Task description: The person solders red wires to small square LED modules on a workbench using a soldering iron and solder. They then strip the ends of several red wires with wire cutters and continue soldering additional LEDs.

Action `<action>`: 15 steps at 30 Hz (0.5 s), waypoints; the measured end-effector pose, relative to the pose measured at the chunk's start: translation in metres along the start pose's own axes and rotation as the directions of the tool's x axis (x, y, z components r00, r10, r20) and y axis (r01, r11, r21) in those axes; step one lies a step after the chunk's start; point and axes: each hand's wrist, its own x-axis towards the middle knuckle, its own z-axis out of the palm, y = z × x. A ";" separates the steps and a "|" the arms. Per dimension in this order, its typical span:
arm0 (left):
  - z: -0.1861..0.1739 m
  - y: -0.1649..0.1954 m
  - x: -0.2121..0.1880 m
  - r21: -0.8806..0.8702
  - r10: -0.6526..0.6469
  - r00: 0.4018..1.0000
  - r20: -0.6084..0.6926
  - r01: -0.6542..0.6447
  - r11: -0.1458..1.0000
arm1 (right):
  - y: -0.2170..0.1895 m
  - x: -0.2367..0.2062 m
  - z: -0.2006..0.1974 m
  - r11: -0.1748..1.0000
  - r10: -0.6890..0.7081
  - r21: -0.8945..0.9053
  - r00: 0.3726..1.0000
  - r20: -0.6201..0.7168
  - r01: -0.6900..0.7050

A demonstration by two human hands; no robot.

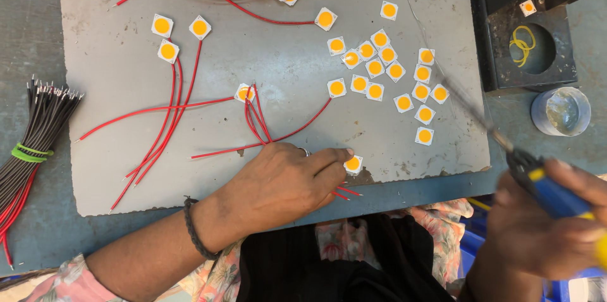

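left hand point(284, 182): fingers pinch LED chip point(353, 163) | right hand point(544, 226): fingers grip soldering iron point(506, 144), tip up-left

A blue-grey tabletop point(38, 36) carried a worn grey board point(253, 61). On the board lay scattered white square chips with orange centres point(392, 71) and loose red wires point(164, 118). Left of the board, directly on the tabletop, lay a bundle of black wires point(31, 131); to the right stood a black block point(499, 55) and a small clear jar point(561, 111).
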 end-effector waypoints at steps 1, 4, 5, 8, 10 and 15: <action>0.000 0.000 0.000 0.004 -0.002 1.000 -0.004 0.002 1.000 | -0.003 0.001 -0.002 0.999 0.022 0.026 1.000 -0.002 -0.022; 0.001 0.001 0.000 -0.006 0.006 1.000 -0.016 -0.006 1.000 | -0.016 0.002 -0.002 0.995 0.087 0.055 0.996 0.003 -0.087; 0.001 0.001 -0.001 -0.006 0.005 1.000 -0.014 -0.005 1.000 | -0.021 0.001 0.000 0.993 0.111 0.040 0.994 0.006 -0.111; 0.002 0.002 -0.001 -0.006 0.005 1.000 -0.016 -0.005 1.000 | -0.035 0.002 0.007 0.978 0.199 -0.060 0.980 0.016 -0.198; 0.002 0.002 0.000 -0.004 0.011 1.000 -0.024 -0.011 1.000 | -0.043 0.003 0.013 0.964 0.245 -0.115 0.969 0.016 -0.242; 0.001 0.001 -0.001 -0.007 0.012 1.000 -0.012 -0.012 1.000 | -0.057 -0.002 0.030 0.952 0.258 -0.180 0.965 0.041 -0.247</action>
